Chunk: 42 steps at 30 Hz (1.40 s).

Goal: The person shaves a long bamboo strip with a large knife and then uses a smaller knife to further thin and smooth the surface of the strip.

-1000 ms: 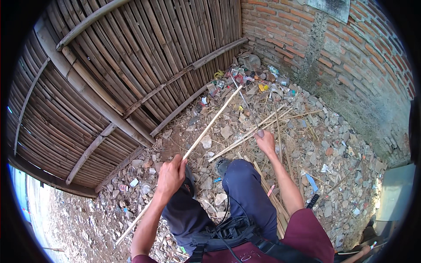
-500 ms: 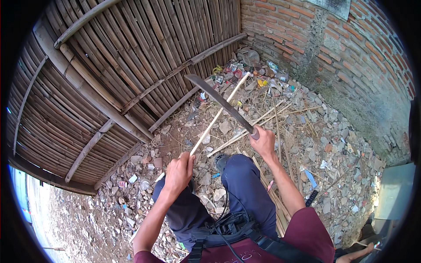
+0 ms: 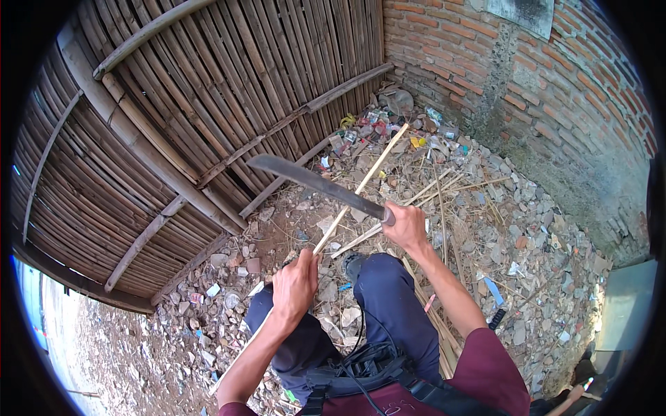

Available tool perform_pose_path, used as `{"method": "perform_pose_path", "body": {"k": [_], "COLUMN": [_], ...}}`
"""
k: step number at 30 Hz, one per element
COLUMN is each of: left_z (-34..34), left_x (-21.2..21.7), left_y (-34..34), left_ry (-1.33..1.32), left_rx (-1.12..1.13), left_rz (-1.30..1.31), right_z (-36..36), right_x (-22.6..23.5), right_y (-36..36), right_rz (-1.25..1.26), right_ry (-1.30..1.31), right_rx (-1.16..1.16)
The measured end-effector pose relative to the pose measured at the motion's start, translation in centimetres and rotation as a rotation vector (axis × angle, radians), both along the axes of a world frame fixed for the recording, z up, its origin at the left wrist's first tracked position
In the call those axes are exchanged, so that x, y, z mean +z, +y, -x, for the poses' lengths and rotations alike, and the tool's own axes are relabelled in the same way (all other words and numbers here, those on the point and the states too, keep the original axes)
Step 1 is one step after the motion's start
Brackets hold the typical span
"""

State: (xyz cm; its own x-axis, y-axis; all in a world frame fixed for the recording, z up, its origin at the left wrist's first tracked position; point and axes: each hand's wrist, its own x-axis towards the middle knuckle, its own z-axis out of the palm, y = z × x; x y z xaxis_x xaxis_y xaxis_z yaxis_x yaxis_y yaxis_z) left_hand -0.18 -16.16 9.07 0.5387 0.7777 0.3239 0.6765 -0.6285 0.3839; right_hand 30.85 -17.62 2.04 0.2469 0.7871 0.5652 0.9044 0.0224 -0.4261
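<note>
Closed around a long pale bamboo strip (image 3: 375, 170), my left hand (image 3: 295, 284) is above my left knee. The strip slants away up to the right, and its near end runs back beneath my left forearm. My right hand (image 3: 405, 225) grips the handle of a machete (image 3: 316, 183) above my right knee. Its dark, slightly curved blade points left and crosses the strip; whether the edge touches it I cannot tell. Several more pale strips (image 3: 362, 238) lie on the ground beyond and beside my right leg.
A bamboo-slat wall (image 3: 229, 90) stands at the left and a brick wall (image 3: 458, 59) at the far right. Stones and litter (image 3: 513, 229) cover the ground. A dark ridged handle (image 3: 497, 317) lies by my right elbow. Part of another person's arm (image 3: 570, 401) shows at lower right.
My right hand has moved slightly left and nearer to me, and the blade has swung lower and flatter across the strip. My left hand still grips the strip, shifted a little right.
</note>
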Motion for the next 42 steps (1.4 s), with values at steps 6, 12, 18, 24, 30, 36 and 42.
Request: {"method": "perform_pose_path", "body": {"k": [6,12,18,24,30,36,42], "left_z": [0.8,0.4,2.1,3.0,3.0,2.0,3.7], "left_x": [0.5,0.2,0.3,-0.3,-0.5,-0.2,0.0], "left_y": [0.0,-0.4,-0.9,-1.0,-0.7,-1.3,-2.1], "left_ry": [-0.092,-0.080,0.004,0.022,0.026,0.013,0.054], "left_rx": [-0.014,-0.056,-0.025,-0.078,-0.040,-0.090,-0.062], "left_rz": [0.044,0.054,0.040,0.025,0.043,0.051,0.034], "right_z": [0.1,-0.7,-3.7,-4.2,-5.0,-2.6,-6.6], "right_x": [0.6,0.5,2.3,2.4,2.4,1.6,2.5], "right_y": [0.9,1.0,1.6,1.0,1.9,1.5,2.4], "right_rz": [-0.088,-0.117,-0.085,-0.133,-0.165,-0.135,-0.176], "right_ry": [0.093,0.013,0.191,-0.034,-0.060,-0.148,0.062], "right_rx": [0.027,0.064,-0.069,0.117,-0.049,0.134,-0.138]}}
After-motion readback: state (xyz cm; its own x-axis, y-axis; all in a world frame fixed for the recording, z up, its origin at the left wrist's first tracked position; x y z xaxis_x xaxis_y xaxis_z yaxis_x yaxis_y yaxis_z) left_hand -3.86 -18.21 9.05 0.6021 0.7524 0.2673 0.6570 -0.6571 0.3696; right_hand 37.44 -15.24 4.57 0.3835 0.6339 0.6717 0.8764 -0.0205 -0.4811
